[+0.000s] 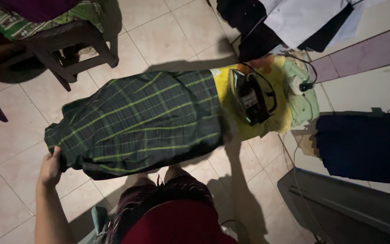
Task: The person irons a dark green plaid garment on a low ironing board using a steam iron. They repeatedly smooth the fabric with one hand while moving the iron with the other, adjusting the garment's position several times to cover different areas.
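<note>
One hand, my left hand [50, 168], is gripping the checked green cloth [136, 122] at its left edge; it is lying across the yellow-covered ironing board [274, 83], beside the iron [251, 97], open tiled floor [168, 36] surrounding us.

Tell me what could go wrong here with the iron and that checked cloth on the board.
The iron stands near the checked cloth; tugging with the left hand might knock it over. Its cord loops off the board toward a plug and could snag. The cloth overhangs the near edge and may slide off.
</note>
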